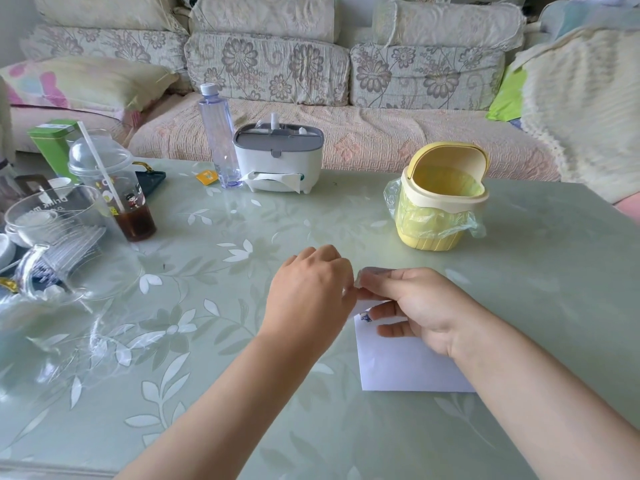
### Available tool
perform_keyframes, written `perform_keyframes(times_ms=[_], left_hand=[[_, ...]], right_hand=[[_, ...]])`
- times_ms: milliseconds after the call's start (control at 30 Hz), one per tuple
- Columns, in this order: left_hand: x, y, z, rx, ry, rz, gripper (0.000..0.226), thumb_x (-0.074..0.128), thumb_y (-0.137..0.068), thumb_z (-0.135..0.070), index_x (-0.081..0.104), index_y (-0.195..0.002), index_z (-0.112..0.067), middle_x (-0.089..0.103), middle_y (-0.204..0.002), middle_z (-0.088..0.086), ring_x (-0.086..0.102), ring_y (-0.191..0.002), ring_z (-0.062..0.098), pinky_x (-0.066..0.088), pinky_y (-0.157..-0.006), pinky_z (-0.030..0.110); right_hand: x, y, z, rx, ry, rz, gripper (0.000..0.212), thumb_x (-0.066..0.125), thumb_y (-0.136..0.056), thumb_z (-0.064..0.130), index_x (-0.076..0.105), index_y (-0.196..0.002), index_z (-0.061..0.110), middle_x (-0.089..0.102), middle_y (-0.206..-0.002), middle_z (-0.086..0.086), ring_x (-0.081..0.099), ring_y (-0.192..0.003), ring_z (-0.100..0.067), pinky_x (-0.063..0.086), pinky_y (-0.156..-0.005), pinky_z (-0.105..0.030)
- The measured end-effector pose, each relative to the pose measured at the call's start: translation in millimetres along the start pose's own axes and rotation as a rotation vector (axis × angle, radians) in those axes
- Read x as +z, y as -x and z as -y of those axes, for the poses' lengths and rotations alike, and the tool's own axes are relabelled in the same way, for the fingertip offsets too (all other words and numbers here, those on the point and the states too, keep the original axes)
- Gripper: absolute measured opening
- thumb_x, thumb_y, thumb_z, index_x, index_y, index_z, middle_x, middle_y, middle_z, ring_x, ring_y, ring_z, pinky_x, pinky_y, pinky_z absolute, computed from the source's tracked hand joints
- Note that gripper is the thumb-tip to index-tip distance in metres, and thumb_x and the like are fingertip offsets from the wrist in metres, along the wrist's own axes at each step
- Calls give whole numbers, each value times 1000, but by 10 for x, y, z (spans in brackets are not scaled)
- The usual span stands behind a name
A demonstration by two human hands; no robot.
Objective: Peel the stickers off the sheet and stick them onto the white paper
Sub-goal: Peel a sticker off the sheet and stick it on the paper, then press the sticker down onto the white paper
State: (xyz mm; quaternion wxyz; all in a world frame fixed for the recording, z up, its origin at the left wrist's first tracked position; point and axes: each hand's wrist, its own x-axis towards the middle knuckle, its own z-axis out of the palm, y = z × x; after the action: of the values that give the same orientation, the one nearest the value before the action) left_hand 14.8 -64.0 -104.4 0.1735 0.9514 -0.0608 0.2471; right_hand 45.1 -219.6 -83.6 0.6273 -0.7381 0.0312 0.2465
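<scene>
White paper (405, 365) lies flat on the green glass table (242, 410), close in front of the person, likely so each sticker travels only a short way. Just above its far corner, the sticker sheet (367, 303) is held up off the table between both hands. The right hand (422, 306) pinches the sheet's top edge with thumb and forefinger, and its other fingers are spread loosely beneath as a support. The left hand (311, 292) curls in at the sheet's left edge. Its fingertips are hidden behind the knuckles, so I cannot tell whether they grip a sticker or the sheet. One small blue sticker (365, 317) shows below. A yellow bin (440, 202) stands open beyond, handy for scraps.
</scene>
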Motion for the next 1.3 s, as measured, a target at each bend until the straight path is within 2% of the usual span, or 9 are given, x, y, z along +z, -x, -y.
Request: perform_keyframes(times_ms=[333, 533, 733, 800, 933, 1000, 1100, 1167, 1300], left_hand=[[53, -21, -31, 81, -22, -74, 24, 77, -65, -4, 56, -70, -15, 50, -59, -2, 48, -51, 23, 28, -47, 27], [54, -50, 55, 37, -35, -89, 23, 74, -59, 1, 57, -67, -14, 51, -60, 0, 49, -51, 26, 14, -47, 21], [-100, -155, 288, -73, -117, -218, 15, 67, -70, 1, 60, -74, -12, 56, -69, 5, 54, -61, 32, 31, -52, 30], [-91, -138, 351, -91, -126, -119, 13, 66, -76, -3, 63, -79, -14, 58, -79, 3, 57, -71, 32, 33, -54, 30], [24, -6, 276, -126, -72, 320, 17, 62, -91, -30, 67, -107, -32, 60, -113, -12, 61, -101, 17, 40, -67, 27], [82, 40, 176, -155, 43, 337, 15, 59, -94, -32, 67, -107, -35, 63, -106, -18, 61, -96, 9, 40, -68, 24], [85, 13, -3, -376, 547, 271, 18, 53, -98, -20, 69, -97, -29, 70, -84, -17, 63, -71, 1, 42, -61, 14], [15, -21, -101, -523, 851, 249, 23, 50, -99, -17, 71, -98, -25, 74, -86, -10, 66, -68, 5, 46, -61, 18], [-72, -50, -169, -596, 1014, 259, 12, 62, -95, -24, 74, -93, -21, 76, -86, -6, 67, -71, 8, 51, -62, 23]], right_hand=[[-7, 53, 22, -41, -47, -41, 12, 69, -95, 23, 76, -96, 14, 75, -77, 4, 55, -53, -12, 52, -52, -28], [-53, 27, 31, -79, -138, -135, 9, 71, -93, 18, 73, -95, 9, 73, -72, 2, 49, -47, -11, 51, -47, -29], [-165, 52, 68, -129, -208, -49, 12, 69, -92, 10, 74, -102, 7, 73, -79, -2, 46, -50, -11, 50, -46, -26], [-163, 58, 51, -148, -205, -9, 14, 65, -93, 5, 75, -104, 5, 72, -83, -4, 47, -53, -12, 52, -49, -27], [-153, 57, 37, -157, -288, 41, 21, 58, -98, 8, 75, -106, -2, 69, -89, -10, 51, -59, -18, 54, -52, -31], [-154, 53, 21, -194, -265, 16, 20, 58, -99, 8, 76, -105, 3, 70, -92, -9, 53, -60, -17, 54, -52, -30], [-159, 51, -18, -253, -130, -55, 21, 62, -96, 1, 77, -105, 14, 74, -92, -7, 53, -56, -13, 53, -50, -29], [-166, 56, -34, -276, -69, -89, 24, 68, -93, 4, 74, -110, 20, 75, -86, -7, 54, -53, -13, 53, -50, -30], [-182, 61, -57, -279, 46, -143, 26, 79, -84, 15, 71, -107, 24, 77, -85, -6, 54, -53, -14, 50, -50, -31]])
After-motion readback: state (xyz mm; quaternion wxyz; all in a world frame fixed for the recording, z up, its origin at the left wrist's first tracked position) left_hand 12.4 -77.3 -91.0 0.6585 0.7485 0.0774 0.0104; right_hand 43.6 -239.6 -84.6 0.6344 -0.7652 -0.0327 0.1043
